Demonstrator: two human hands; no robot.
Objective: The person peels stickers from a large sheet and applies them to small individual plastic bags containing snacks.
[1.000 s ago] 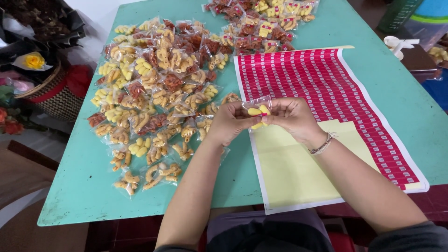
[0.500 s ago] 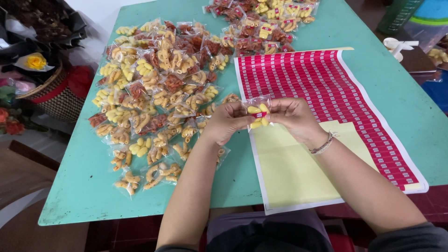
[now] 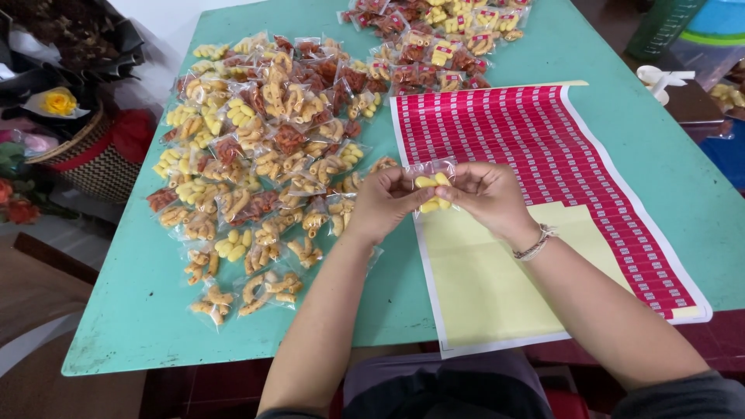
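Note:
Both my hands hold one small clear packet of yellow snacks (image 3: pixel 431 188) above the near edge of a red sticker sheet (image 3: pixel 535 147). My left hand (image 3: pixel 382 203) grips the packet's left side and my right hand (image 3: pixel 486 194) pinches its right side. The sheet's lower part is bare yellow backing (image 3: pixel 485 279) where stickers are gone. A large pile of unlabelled snack packets (image 3: pixel 256 147) in yellow, orange and red lies just left of my left hand.
A second heap of packets with red labels (image 3: pixel 438 39) sits at the far edge of the green table (image 3: pixel 132 310). A woven basket (image 3: pixel 81 159) with flowers stands off the table's left. A white cup (image 3: pixel 658 76) rests on a dark surface at right.
The hands and packet stay nearly in place; the fingers shift slightly on the packet, and the red sticker seen on its front half a second ago no longer shows.

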